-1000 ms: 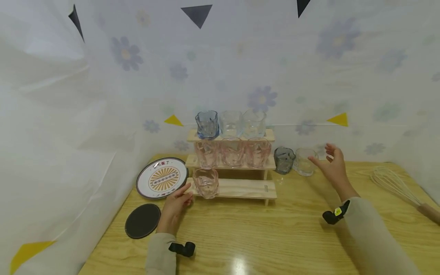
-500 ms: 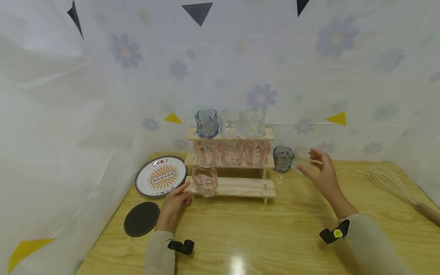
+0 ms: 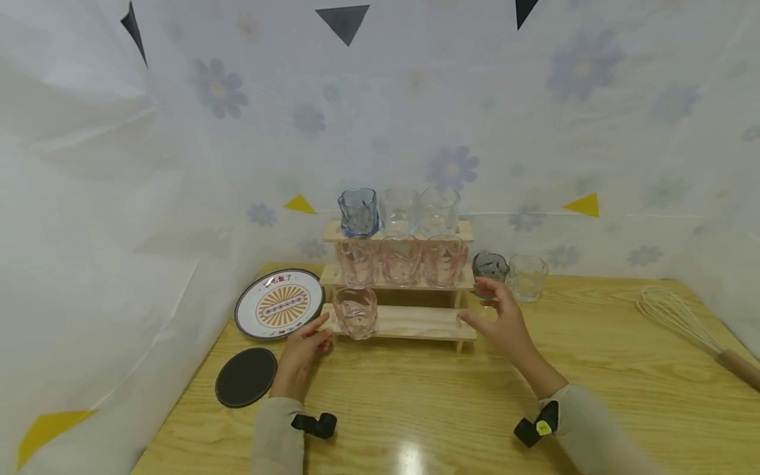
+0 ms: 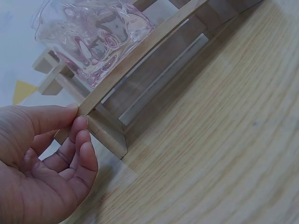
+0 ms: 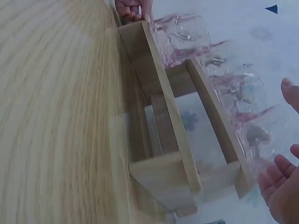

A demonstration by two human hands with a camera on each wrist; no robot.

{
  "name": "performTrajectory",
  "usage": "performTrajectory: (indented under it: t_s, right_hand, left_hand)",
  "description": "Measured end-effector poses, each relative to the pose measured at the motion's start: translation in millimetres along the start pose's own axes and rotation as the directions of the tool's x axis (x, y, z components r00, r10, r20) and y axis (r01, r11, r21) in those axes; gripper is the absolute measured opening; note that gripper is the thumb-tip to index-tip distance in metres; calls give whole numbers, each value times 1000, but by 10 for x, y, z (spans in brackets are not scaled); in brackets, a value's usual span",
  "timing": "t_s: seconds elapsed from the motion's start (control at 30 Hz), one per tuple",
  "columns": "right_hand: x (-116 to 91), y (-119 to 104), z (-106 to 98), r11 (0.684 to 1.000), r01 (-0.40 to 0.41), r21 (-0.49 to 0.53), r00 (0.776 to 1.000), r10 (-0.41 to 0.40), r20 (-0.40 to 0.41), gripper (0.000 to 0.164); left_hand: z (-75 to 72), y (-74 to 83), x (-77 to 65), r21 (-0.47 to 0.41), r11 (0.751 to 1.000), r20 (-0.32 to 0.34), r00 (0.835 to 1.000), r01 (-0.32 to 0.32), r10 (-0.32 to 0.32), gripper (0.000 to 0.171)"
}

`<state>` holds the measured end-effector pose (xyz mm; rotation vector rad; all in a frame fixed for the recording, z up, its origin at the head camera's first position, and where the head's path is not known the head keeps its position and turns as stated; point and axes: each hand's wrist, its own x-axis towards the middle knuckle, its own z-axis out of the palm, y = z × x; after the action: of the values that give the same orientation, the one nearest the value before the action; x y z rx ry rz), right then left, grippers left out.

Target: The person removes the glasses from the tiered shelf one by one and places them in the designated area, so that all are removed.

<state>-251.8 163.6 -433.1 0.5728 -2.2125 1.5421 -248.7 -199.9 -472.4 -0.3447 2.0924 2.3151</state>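
Note:
A three-step wooden rack (image 3: pixel 415 323) stands on the table. With thumb and fingers, my left hand (image 3: pixel 301 356) pinches the left end of its lowest shelf, seen close in the left wrist view. Just beside that grip, a pink glass (image 3: pixel 355 313) stands on the same shelf. Three more pink glasses (image 3: pixel 401 260) fill the middle step. On the top step are a blue glass (image 3: pixel 359 212) and two clear glasses (image 3: pixel 439 211). My right hand (image 3: pixel 501 330), fingers spread and holding nothing, hovers by the rack's right end and partly covers a grey glass (image 3: pixel 490 264).
Right of the grey glass stands a clear glass (image 3: pixel 528 278). A whisk (image 3: pixel 683 320) lies at the table's right side. Left of the rack are a patterned plate (image 3: pixel 279 303) and a black round mat (image 3: pixel 246 377). A flowered white sheet (image 3: pixel 386 119) hangs behind.
My right hand has swung left from the clear glass on the table to the rack's right end; that glass stays behind. My left hand keeps its hold on the rack.

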Motion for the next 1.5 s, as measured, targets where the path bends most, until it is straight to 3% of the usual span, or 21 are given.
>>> performTrajectory:
  t_s: [0.17,0.37,0.5,0.67,0.83,1.17,1.5]
  right_hand:
    - [25,-69,338,995,-44,94,996,37,75,68]
    - [68,-166,731,996,-22,92,990,9,138,72]
    - [98,-321,938,994,-10,105,989,-5,146,71]
    - [142,-536,1124,989,-69,132,988,49,145,70]
    - [195,-320,1371,983,-96,156,987,74,143,75]
    - [269,-353,1647,986,-122,112,986,107,126,77]
    - [256,-395,1793,975,-157,154,985,143,98,80]
  left_hand:
    - [-18,-3,6,4,1000,-10,1000,1,-1,46]
    - [-28,17,8,20,1000,-9,1000,-13,14,45]
    - [-20,47,-1,26,1000,-7,1000,-4,5,45]
    - [-10,43,6,33,999,-7,1000,1,0,44]
    - [-18,37,11,31,999,-11,1000,10,-9,44]
    - [-9,34,-6,21,1000,-22,1000,-6,7,43]
    - [23,37,-33,20,1000,-16,1000,-13,14,45]
